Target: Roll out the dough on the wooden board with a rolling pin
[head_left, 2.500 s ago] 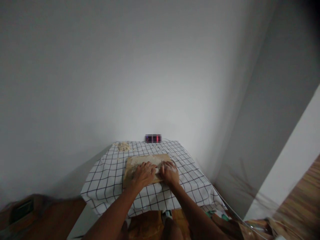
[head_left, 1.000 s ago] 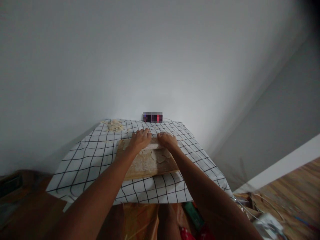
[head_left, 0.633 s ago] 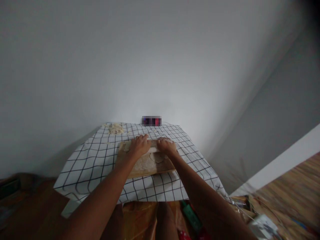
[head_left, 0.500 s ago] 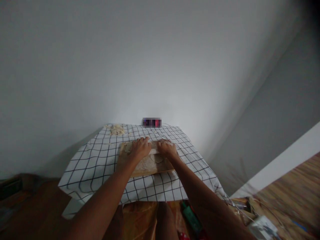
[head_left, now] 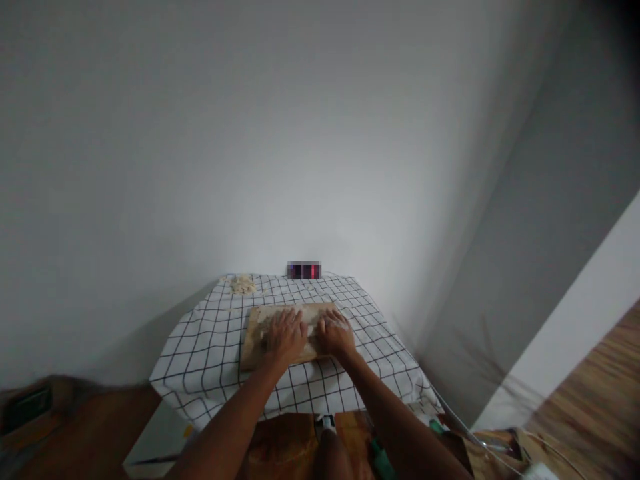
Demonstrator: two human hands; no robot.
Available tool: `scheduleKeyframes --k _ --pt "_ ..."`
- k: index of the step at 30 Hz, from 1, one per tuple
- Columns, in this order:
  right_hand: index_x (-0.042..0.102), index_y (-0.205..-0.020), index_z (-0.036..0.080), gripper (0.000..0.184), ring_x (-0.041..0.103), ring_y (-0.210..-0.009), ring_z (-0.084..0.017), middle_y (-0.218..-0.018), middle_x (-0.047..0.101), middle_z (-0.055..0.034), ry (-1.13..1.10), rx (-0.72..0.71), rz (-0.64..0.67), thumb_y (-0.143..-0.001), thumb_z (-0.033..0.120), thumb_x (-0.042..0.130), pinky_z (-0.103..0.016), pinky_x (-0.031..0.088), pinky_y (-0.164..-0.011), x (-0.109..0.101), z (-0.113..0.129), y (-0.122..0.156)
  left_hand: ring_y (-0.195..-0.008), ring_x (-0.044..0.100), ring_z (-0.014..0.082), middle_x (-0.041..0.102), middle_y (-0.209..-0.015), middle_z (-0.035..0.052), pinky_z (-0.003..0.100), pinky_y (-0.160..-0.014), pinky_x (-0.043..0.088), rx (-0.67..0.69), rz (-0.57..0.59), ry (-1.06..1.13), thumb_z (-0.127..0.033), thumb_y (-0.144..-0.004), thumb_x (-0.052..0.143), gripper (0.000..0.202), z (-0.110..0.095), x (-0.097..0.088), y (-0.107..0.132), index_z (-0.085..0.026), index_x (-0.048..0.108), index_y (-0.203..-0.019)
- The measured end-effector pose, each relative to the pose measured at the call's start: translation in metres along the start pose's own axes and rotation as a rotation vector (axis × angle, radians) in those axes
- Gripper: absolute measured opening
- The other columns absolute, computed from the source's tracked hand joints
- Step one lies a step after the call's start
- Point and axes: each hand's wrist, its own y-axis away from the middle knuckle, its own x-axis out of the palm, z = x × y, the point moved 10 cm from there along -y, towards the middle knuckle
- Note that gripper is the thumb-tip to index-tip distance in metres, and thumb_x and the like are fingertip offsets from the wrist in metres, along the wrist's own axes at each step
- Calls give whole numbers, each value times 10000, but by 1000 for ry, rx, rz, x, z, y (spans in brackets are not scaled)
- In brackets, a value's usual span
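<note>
A wooden board (head_left: 254, 337) dusted with flour lies on a table covered by a white cloth with a black grid (head_left: 210, 350). Flattened pale dough on the board is mostly hidden by my hands. My left hand (head_left: 286, 337) lies flat on the middle of the board, fingers stretched forward. Beside it, my right hand (head_left: 336, 333) is floury and flat as well. A short pale stretch of a rolling pin (head_left: 313, 329) shows between the two hands, which press on it from above.
A small heap of dough scraps (head_left: 243, 285) sits at the cloth's far left corner. A dark blurred object (head_left: 304, 271) stands at the far edge against the grey wall. Below the table are a green item (head_left: 383, 460) and clutter; wooden floor (head_left: 600, 380) lies to the right.
Both hands have drawn back together from the board's far edge to its middle, toward me. The flattened dough seen earlier in front of them is now covered.
</note>
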Motion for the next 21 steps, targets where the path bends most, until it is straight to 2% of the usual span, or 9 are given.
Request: scheduleKeyframes --k 2,5,7,12,16,21 --pt "869 -1234 211 318 736 -1413 -292 -1398 854 -157 -5 -43 -40 -1108 240 578 -453 508 -1275 2 1 9 -1589 619 396 715 -1663 152 635 -1336 483 5 -32 -3 -267 -1134 502 492 -3 -3 9 -252 756 -1554" --pt "859 -1151 219 217 764 -1359 -289 -1315 877 -150 -18 -111 -102 -1103 235 648 -449 517 -1272 4 3 24 -1489 698 348 785 -1565 125 558 -1285 540 62 -54 12 -272 -1152 490 434 -12 -5 24 -269 800 -1456" --pt "849 -1168 217 170 778 -1332 -293 -1289 882 -149 -20 -146 -136 -1091 232 698 -454 521 -1272 7 4 33 -1405 743 326 831 -1472 117 526 -1250 562 95 -81 34 -284 -1154 513 386 -16 -8 34 -259 819 -1390" --pt "852 -1273 214 262 769 -1373 -314 -1411 852 -151 48 -165 -144 -1073 178 686 -456 566 -1219 22 6 44 -1276 794 342 869 -1338 131 518 -1170 591 114 -167 65 -322 -1080 684 285 -16 -13 48 -215 835 -1297" --pt "854 -1310 223 291 751 -1418 -326 -1475 827 -148 59 -128 -121 -1084 186 674 -466 573 -1217 25 4 42 -1287 788 363 865 -1357 127 523 -1150 594 132 -192 51 -341 -1075 676 316 -16 -11 50 -220 847 -1312" --pt "857 -1304 212 293 750 -1429 -290 -1476 826 -151 4 -96 -39 -1103 171 649 -426 507 -1297 12 9 31 -1466 702 395 790 -1547 149 608 -1286 513 118 -123 71 -402 -1103 656 402 -12 -8 41 -225 820 -1425"
